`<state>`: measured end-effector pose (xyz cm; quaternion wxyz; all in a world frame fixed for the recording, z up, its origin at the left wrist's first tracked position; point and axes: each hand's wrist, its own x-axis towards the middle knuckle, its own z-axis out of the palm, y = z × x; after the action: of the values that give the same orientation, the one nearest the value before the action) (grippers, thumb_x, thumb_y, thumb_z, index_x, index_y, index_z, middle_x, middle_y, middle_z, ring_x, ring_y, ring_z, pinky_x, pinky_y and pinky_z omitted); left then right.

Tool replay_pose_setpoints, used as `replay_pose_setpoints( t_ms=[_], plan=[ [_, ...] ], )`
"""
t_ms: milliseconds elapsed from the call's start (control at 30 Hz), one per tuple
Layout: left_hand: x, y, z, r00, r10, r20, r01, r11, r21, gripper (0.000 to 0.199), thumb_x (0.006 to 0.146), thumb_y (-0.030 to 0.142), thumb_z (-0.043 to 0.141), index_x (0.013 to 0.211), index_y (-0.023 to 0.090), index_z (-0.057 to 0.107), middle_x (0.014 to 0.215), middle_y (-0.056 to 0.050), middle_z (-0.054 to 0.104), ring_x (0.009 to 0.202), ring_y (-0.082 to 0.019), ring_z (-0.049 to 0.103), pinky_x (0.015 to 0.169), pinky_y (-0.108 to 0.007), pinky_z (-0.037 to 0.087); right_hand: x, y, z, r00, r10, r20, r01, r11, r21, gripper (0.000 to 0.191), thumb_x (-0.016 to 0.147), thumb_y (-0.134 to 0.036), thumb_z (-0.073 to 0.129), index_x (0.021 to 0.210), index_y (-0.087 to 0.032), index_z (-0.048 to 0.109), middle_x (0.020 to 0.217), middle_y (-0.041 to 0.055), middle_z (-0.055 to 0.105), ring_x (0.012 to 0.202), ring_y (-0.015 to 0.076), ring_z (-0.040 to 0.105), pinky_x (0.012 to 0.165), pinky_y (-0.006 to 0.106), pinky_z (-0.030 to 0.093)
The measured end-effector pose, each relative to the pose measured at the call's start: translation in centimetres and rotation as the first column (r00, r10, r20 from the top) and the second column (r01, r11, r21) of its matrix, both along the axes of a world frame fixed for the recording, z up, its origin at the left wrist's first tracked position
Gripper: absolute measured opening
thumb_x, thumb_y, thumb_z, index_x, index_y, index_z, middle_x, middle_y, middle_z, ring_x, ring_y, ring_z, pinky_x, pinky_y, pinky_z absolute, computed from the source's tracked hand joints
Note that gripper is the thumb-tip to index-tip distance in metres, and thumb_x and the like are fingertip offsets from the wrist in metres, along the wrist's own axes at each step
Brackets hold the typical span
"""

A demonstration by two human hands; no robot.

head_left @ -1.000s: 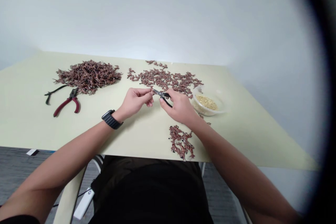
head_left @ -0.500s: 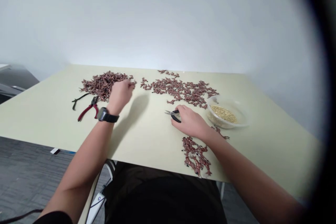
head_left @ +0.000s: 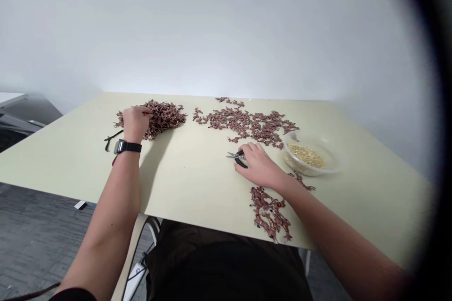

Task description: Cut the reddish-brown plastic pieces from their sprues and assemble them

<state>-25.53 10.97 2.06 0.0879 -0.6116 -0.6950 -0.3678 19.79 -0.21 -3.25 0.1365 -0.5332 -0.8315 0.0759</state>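
Observation:
My left hand (head_left: 136, 121), with a watch on its wrist, reaches over the left part of a heap of small reddish-brown figures (head_left: 165, 117). Its fingers are pinched together at the heap; what is between them is too small to make out. Lower right, my right hand (head_left: 259, 163) rests on the table around small black-handled snips (head_left: 240, 159), their pointed blades facing left and slightly apart. Beyond that hand lies a broad spread of similar brown figures (head_left: 247, 124). A smaller group of figures (head_left: 270, 214) lies by my right forearm, near the table's front edge.
A clear plastic bowl (head_left: 332, 169) holding small gold-coloured bits stands right of my right hand. A few figures (head_left: 302, 181) lie before it. Left of my left wrist is a dark-handled tool (head_left: 112, 138); red-handled pliers (head_left: 114, 160) are mostly hidden. A wall (head_left: 219, 33) rises behind the table.
My left hand has moved left, from the heap's right edge to its left part, and its forearm now covers most of the red-handled pliers. My right hand keeps hold of the snips. The view has shifted slightly.

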Motion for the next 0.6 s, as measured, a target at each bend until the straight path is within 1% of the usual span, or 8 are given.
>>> replay_pose_setpoints(
  t_ms=[100, 267, 367, 433, 500, 600],
  plan=[
    [-0.2, 0.4, -0.8, 0.999, 0.037, 0.003, -0.037, 0.998, 0.057, 0.030, 0.087, 0.019, 0.067, 0.112, 0.013, 0.083, 0.108, -0.012, 0.081, 0.103, -0.029, 0.072, 0.102, -0.041, 0.054, 0.0, 0.0, -0.2, 1.000, -0.008, -0.003, 0.008, 1.000, 0.014, 0.038, 0.095, -0.045, 0.055, 0.124, -0.021, 0.060, 0.124, 0.0162, 0.061, 0.119, 0.0369, 0.052, 0.101, 0.049, 0.045],
    [-0.8, 0.5, -1.4, 0.997, 0.076, 0.004, -0.075, 0.986, 0.146, 0.025, 0.087, 0.019, 0.064, 0.102, 0.012, 0.083, 0.118, -0.014, 0.074, 0.108, -0.027, 0.066, 0.106, -0.044, 0.051, 0.0, -0.1, -0.6, 0.999, -0.036, -0.009, 0.036, 0.999, 0.016, 0.046, 0.096, -0.054, 0.055, 0.131, -0.024, 0.057, 0.134, 0.0165, 0.058, 0.127, 0.0387, 0.048, 0.106, 0.054, 0.042],
    [-1.0, 0.8, -1.8, 0.997, 0.070, 0.030, -0.073, 0.992, 0.107, 0.029, 0.089, 0.017, 0.059, 0.103, 0.013, 0.084, 0.109, -0.013, 0.077, 0.101, -0.027, 0.068, 0.103, -0.043, 0.053, -0.2, -0.2, -0.6, 0.999, -0.038, -0.006, 0.038, 0.999, 0.001, 0.052, 0.097, -0.059, 0.054, 0.135, -0.024, 0.054, 0.140, 0.0170, 0.056, 0.132, 0.0396, 0.045, 0.109, 0.056, 0.041],
    [-1.1, 1.0, -2.2, 0.999, 0.037, 0.028, -0.040, 0.995, 0.091, 0.030, 0.089, 0.016, 0.057, 0.103, 0.014, 0.084, 0.105, -0.012, 0.079, 0.102, -0.028, 0.070, 0.103, -0.042, 0.054, -0.3, -0.3, -0.5, 0.999, -0.040, -0.002, 0.040, 0.999, -0.012, 0.055, 0.097, -0.062, 0.053, 0.136, -0.024, 0.053, 0.142, 0.0174, 0.054, 0.134, 0.0398, 0.045, 0.111, 0.057, 0.040],
    [-1.3, 1.1, -2.4, 1.000, 0.012, 0.014, -0.013, 0.995, 0.097, 0.030, 0.089, 0.018, 0.058, 0.104, 0.014, 0.084, 0.106, -0.012, 0.080, 0.105, -0.028, 0.071, 0.103, -0.041, 0.054, -0.3, -0.3, -0.5, 0.999, -0.037, 0.001, 0.037, 0.999, -0.023, 0.056, 0.097, -0.064, 0.053, 0.137, -0.024, 0.052, 0.144, 0.0175, 0.054, 0.136, 0.0396, 0.044, 0.113, 0.058, 0.038],
    [-1.3, 0.8, -2.3, 1.000, 0.026, 0.008, -0.027, 0.995, 0.097, 0.032, 0.090, 0.023, 0.059, 0.109, 0.013, 0.083, 0.109, -0.012, 0.080, 0.106, -0.030, 0.071, 0.103, -0.044, 0.053, -0.3, -0.4, -0.6, 1.000, -0.021, -0.001, 0.021, 0.999, -0.025, 0.056, 0.098, -0.065, 0.052, 0.137, -0.024, 0.052, 0.145, 0.0173, 0.053, 0.139, 0.0389, 0.044, 0.114, 0.059, 0.038]
  ],
)
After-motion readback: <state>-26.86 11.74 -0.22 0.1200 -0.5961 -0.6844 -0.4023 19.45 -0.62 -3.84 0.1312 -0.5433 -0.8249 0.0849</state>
